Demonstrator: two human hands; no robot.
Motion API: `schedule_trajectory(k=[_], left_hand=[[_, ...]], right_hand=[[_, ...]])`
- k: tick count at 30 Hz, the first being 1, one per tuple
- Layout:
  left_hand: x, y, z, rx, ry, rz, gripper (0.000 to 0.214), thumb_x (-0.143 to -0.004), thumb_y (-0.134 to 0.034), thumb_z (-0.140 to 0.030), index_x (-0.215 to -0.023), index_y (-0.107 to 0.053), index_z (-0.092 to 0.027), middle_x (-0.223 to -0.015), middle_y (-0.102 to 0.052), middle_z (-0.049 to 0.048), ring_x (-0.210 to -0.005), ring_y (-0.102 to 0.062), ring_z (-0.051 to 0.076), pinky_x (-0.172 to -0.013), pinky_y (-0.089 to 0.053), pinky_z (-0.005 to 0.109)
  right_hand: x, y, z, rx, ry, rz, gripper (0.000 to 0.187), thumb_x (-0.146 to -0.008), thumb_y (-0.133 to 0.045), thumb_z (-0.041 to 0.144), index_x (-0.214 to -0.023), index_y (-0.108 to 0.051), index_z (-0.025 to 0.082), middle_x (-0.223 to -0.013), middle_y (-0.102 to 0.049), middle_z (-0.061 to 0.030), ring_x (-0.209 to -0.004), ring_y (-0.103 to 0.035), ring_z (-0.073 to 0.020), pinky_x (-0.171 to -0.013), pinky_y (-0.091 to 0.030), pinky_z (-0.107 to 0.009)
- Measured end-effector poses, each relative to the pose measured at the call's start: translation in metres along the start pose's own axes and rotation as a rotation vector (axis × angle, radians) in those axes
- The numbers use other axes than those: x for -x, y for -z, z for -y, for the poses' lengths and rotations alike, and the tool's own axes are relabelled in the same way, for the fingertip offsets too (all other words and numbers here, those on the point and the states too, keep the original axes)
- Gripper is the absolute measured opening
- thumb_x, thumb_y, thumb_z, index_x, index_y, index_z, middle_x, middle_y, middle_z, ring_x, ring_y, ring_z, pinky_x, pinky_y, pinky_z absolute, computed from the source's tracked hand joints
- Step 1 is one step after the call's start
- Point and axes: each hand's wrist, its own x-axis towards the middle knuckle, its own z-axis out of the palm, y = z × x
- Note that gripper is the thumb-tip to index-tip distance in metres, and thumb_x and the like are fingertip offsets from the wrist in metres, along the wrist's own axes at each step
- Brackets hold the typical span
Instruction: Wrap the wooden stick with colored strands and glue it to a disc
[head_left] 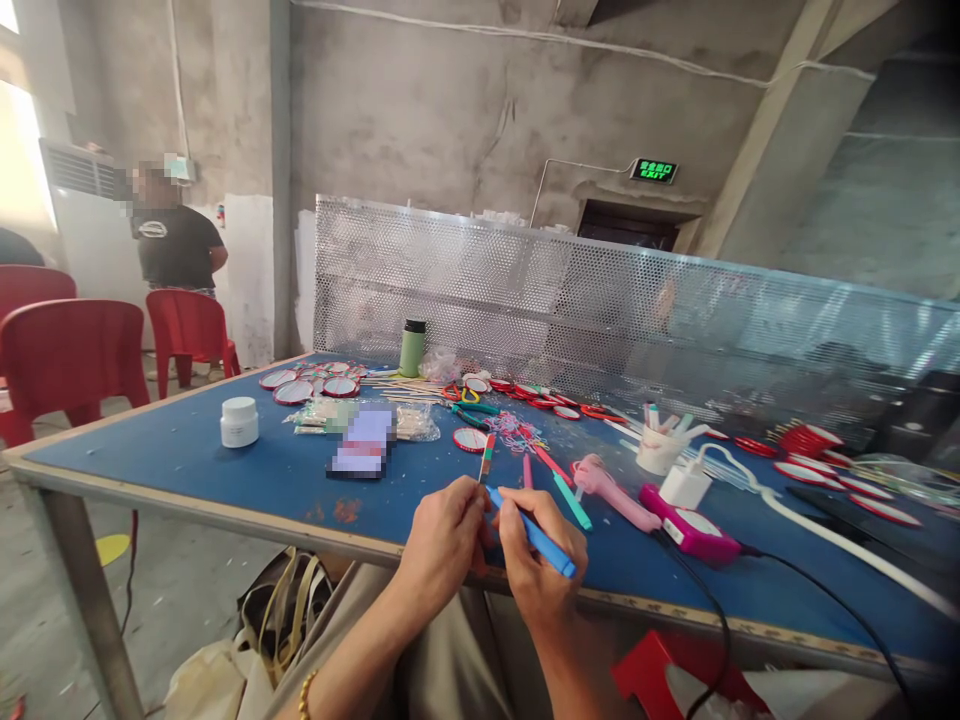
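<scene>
My left hand (pixel 444 535) is closed around a thin stick (pixel 487 455) with red and green bands, which points up away from me. Held like a pen, a blue marker (pixel 551 553) rests in my right hand (pixel 536 545), its tip end close to the stick at my left fingers. Just beyond lie a small red-rimmed round disc (pixel 470 440), a pink marker (pixel 527 470) and a teal marker (pixel 572 500). Part of the stick is hidden by my left fingers.
On the blue table (pixel 187 480) are a white jar (pixel 239 422), a phone (pixel 364 443), pliers (pixel 472 415), a green bottle (pixel 412 348), a cup of markers (pixel 660 447) and a magenta device (pixel 690 525) with cables. Behind stands a perforated metal panel (pixel 465 280). A person (pixel 176 240) stands at left.
</scene>
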Motion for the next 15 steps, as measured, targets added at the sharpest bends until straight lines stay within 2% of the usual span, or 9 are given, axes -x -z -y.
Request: schedule_trajectory(k=[3,10,15], left_hand=[[0.0006,0.0,-0.0005,-0.012,0.004,-0.004,0.026,-0.093,-0.041,-0.035,-0.071,-0.047,-0.021,-0.05,-0.055,-0.0056,-0.042,-0.058,0.012,-0.048,-0.039,0.021],[0.0004,-0.001,0.0021,0.032,0.018,0.01,0.022,-0.093,-0.04,-0.036,-0.081,-0.052,-0.022,-0.058,-0.06,-0.0049,-0.042,-0.059,0.012,-0.046,-0.04,0.021],[0.0003,-0.0005,0.0005,0.043,0.009,0.005,0.021,-0.092,-0.041,-0.034,-0.077,-0.05,-0.022,-0.056,-0.058,-0.0057,-0.041,-0.058,0.012,-0.045,-0.04,0.02]], right_hand=[[0.0001,-0.0008,-0.0007,-0.014,-0.001,0.021,0.015,-0.093,-0.053,0.022,-0.084,-0.064,0.019,-0.066,-0.07,0.0005,-0.055,-0.066,-0.0128,-0.054,-0.051,-0.022],[0.0009,-0.0005,-0.0002,0.018,-0.02,-0.017,0.017,-0.093,-0.052,0.023,-0.081,-0.064,0.02,-0.059,-0.066,0.0025,-0.05,-0.062,-0.0123,-0.054,-0.05,-0.023],[0.0009,-0.0005,0.0003,0.018,-0.013,-0.004,0.016,-0.093,-0.053,0.022,-0.082,-0.064,0.02,-0.061,-0.067,0.002,-0.052,-0.063,-0.0121,-0.055,-0.05,-0.022]])
